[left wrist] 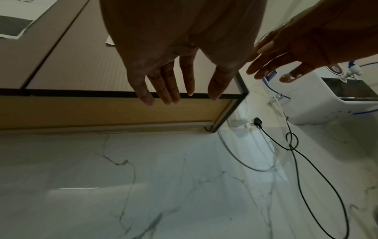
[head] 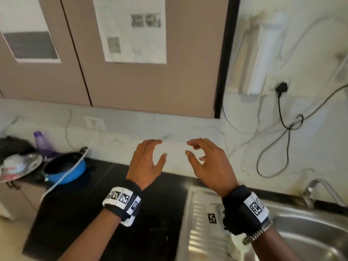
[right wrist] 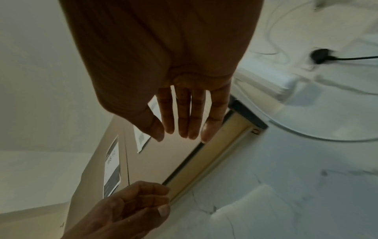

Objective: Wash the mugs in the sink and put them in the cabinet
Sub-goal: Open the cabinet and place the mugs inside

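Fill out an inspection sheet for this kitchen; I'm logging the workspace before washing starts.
Surface: black counter, steel sink with drainboard.
Job's things: white mug-like object on the drainboard, mostly hidden; cabinet doors closed.
Clutter: blue pan, steel plate, purple bottle.
Grippers: left hand and right hand raised, empty.
Cables: black cord plugged in; white cord across the pan.
Surroundings: marble wall, tap, white water purifier.

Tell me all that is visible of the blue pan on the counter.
The blue pan is round and deep, bright blue outside and dark inside, and looks like coated metal. It sits tilted on the black counter at the far left, beside a steel plate and before a purple bottle. A white cable runs across its rim. No hand touches it.
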Tool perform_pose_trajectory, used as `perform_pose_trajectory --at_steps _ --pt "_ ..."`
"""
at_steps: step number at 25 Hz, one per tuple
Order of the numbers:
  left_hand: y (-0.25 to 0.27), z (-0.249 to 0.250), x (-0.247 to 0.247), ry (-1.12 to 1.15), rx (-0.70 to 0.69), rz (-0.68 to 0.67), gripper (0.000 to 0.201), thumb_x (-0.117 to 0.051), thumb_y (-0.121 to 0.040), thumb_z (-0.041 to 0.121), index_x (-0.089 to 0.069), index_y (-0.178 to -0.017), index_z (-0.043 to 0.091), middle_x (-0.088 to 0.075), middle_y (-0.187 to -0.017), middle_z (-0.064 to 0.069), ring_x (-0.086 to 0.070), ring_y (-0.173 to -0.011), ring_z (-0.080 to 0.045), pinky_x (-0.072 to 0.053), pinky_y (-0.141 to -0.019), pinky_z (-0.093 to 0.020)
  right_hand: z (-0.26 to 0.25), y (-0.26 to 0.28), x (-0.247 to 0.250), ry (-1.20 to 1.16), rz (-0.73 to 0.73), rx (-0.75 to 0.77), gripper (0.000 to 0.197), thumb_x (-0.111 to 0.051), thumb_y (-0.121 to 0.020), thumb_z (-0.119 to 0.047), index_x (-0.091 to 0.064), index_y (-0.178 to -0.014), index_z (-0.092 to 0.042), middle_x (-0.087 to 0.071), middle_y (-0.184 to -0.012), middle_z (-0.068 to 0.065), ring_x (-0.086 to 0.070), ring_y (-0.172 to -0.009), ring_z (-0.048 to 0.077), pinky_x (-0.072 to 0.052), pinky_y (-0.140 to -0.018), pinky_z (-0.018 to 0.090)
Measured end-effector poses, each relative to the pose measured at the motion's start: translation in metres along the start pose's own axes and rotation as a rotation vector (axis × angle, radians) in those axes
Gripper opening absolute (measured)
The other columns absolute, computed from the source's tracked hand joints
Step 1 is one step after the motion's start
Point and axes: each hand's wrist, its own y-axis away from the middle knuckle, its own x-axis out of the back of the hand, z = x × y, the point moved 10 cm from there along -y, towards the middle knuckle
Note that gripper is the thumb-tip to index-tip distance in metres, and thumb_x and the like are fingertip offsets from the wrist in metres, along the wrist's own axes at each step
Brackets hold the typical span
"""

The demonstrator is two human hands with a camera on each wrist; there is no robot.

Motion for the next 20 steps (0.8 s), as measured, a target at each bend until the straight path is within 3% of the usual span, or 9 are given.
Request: perform_pose_trajectory --at_steps 4,7,10,13,16,17,20 --pt "-0.047 -0.056 0.041 0.046 0.021 0.015 0.045 -0.058 -0.098 0.051 -0.052 -0.139 0.032 -0.054 -0.142 0.006 -0.052 -0.129 -0.015 -0.048 -0.107 -0.039 -0.057 -0.051 -0.021 0.128 0.101 0.128 0.030 -0.061 -0.101 -0.042 -0.061 -0.131 -0.036 -0.060 -0.130 -0.020 -0.058 -0.118 0.001 -0.057 -0.093 0.029" --pt "-0.092 -0.133 0.066 0.037 0.210 0.008 0.065 -0.040 -0.099 0.068 -0.044 -0.150 0.028 -0.050 -0.153 0.000 -0.049 -0.138 -0.022 -0.042 -0.114 -0.046 -0.107 -0.106 -0.059 0.310 0.132 0.213 0.038 -0.060 -0.100 -0.042 -0.058 -0.136 -0.030 -0.057 -0.140 -0.009 -0.056 -0.124 0.007 -0.056 -0.096 0.028" --pt "-0.097 -0.170 0.056 0.141 0.398 -0.056 0.083 -0.030 -0.096 0.077 -0.028 -0.160 0.026 -0.044 -0.160 -0.002 -0.045 -0.144 -0.024 -0.036 -0.119 -0.048 -0.117 -0.132 -0.081 0.437 0.132 0.271 0.048 -0.066 -0.095 -0.038 -0.054 -0.139 -0.023 -0.046 -0.155 0.004 -0.047 -0.141 0.023 -0.053 -0.104 0.039" --pt "-0.104 -0.193 0.065 0.306 0.408 0.056 0.080 -0.029 -0.094 0.080 -0.033 -0.154 0.028 -0.057 -0.147 0.000 -0.061 -0.126 -0.020 -0.046 -0.109 -0.045 -0.124 -0.164 -0.118 0.578 0.140 0.324 0.061 -0.067 -0.093 -0.040 -0.047 -0.147 -0.022 -0.027 -0.169 0.013 -0.028 -0.156 0.032 -0.038 -0.118 0.049" --pt "-0.114 -0.218 0.075 0.606 0.478 0.177 0.077 -0.027 -0.092 0.085 -0.047 -0.138 0.027 -0.067 -0.131 -0.001 -0.075 -0.093 -0.014 -0.055 -0.094 -0.043 -0.128 -0.192 -0.152 0.683 0.130 0.397 0.087 -0.070 -0.089 -0.051 -0.033 -0.161 -0.019 -0.006 -0.174 0.015 -0.007 -0.161 0.032 -0.020 -0.127 0.056" --pt "-0.118 -0.224 0.076 0.719 0.493 0.188 0.071 -0.030 -0.095 0.080 -0.049 -0.135 0.024 -0.068 -0.129 -0.002 -0.077 -0.088 -0.015 -0.057 -0.090 -0.040 -0.126 -0.198 -0.164 0.733 0.117 0.395 0.099 -0.070 -0.086 -0.056 -0.024 -0.165 -0.019 0.000 -0.174 0.016 -0.001 -0.162 0.032 -0.015 -0.128 0.058" --pt "-0.128 -0.224 0.075 0.967 0.519 0.099 0.057 -0.039 -0.102 0.064 -0.052 -0.136 0.021 -0.068 -0.127 -0.004 -0.078 -0.096 -0.023 -0.060 -0.085 -0.035 -0.116 -0.208 -0.188 0.855 0.109 0.336 0.123 -0.076 -0.077 -0.063 -0.004 -0.167 -0.020 0.012 -0.173 0.017 0.009 -0.161 0.034 -0.004 -0.126 0.064"
